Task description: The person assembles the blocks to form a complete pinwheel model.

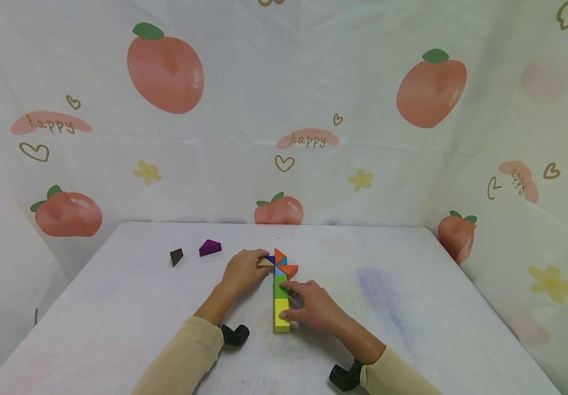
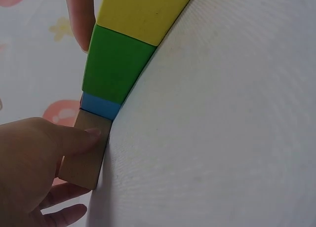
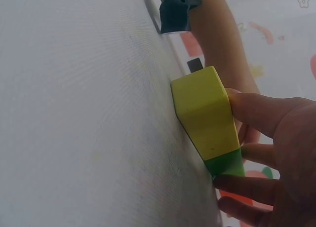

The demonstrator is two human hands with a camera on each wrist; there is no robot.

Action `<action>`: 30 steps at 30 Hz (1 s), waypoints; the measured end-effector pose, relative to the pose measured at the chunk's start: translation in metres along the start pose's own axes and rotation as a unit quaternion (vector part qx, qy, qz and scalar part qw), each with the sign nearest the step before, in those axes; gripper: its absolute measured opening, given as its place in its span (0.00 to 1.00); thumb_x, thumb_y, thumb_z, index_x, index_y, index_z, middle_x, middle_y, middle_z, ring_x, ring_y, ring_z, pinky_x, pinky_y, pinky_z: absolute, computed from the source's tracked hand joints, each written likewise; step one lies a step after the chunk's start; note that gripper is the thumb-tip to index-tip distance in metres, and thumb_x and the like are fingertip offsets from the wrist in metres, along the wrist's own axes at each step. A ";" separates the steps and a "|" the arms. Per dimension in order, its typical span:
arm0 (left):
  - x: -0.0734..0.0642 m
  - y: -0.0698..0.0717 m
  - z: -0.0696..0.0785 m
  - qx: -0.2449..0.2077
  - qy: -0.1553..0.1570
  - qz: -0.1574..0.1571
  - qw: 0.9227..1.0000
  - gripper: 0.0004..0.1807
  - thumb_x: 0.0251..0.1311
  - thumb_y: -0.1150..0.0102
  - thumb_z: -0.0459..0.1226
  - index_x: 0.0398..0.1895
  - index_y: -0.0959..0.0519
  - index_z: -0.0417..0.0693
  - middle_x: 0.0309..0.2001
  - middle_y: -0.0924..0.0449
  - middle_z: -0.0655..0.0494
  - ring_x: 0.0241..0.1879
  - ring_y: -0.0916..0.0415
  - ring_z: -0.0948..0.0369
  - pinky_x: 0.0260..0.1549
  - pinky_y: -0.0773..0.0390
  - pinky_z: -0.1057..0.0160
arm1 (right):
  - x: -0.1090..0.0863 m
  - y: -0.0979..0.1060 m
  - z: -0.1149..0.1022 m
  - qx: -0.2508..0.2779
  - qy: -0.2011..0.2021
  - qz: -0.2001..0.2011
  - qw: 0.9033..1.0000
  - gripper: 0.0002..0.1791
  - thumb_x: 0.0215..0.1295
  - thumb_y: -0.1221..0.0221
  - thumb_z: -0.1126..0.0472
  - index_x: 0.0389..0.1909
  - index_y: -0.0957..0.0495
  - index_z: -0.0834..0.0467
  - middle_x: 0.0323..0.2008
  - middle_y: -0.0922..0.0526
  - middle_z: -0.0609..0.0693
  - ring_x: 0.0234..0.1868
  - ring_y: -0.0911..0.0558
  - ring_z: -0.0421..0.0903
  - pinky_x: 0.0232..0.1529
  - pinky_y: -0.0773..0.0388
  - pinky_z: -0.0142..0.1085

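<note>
A yellow block and a green block lie end to end as a column on the table. At its far end, small triangular blocks form a pinwheel: orange ones, a light blue one, a teal one and a dark blue one. My left hand pinches a plain wooden triangular block at the pinwheel's left side, thumb on its near face. With fairly straight fingers, my right hand touches the column, thumb on the yellow block and a finger on the green one.
Farther back on the left of the white table lie a purple triangular block and a dark triangular block. Behind the table hangs a white cloth printed with fruit. Black wrist devices sit near both sleeves.
</note>
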State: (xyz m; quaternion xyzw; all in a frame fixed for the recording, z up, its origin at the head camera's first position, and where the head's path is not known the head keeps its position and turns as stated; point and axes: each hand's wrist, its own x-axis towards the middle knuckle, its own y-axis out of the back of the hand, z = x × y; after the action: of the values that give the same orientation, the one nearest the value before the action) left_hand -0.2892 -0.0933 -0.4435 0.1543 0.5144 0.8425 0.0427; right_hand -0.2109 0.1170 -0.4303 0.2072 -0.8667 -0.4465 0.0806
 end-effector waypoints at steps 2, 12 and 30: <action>0.000 0.001 0.000 0.000 0.002 -0.002 1.000 0.22 0.57 0.32 0.43 0.56 0.19 0.54 0.47 0.17 0.54 0.41 0.25 0.55 0.41 0.23 0.55 | 0.000 0.000 0.000 -0.001 -0.001 0.000 1.000 0.36 0.55 0.32 0.41 0.65 0.28 0.45 0.56 0.23 0.47 0.52 0.29 0.48 0.48 0.25 0.47; -0.001 0.003 0.001 -0.010 0.011 -0.021 1.000 0.25 0.57 0.31 0.44 0.60 0.22 0.56 0.50 0.19 0.53 0.45 0.24 0.54 0.46 0.23 0.51 | 0.001 -0.001 -0.001 -0.001 -0.010 -0.002 1.000 0.36 0.54 0.32 0.40 0.65 0.27 0.44 0.56 0.24 0.47 0.53 0.29 0.49 0.48 0.25 0.48; -0.004 0.028 -0.021 -0.057 0.019 0.026 0.998 0.23 0.62 0.38 0.47 0.60 0.22 0.53 0.54 0.20 0.55 0.50 0.22 0.54 0.48 0.22 0.50 | -0.001 0.000 -0.002 0.002 -0.010 -0.003 1.000 0.36 0.54 0.31 0.41 0.64 0.27 0.45 0.55 0.24 0.47 0.52 0.29 0.49 0.47 0.25 0.48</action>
State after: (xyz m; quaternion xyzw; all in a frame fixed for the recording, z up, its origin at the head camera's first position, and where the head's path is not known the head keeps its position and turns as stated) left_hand -0.2893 -0.1249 -0.4287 0.1487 0.4618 0.8742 0.0197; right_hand -0.2096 0.1156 -0.4293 0.2054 -0.8676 -0.4474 0.0701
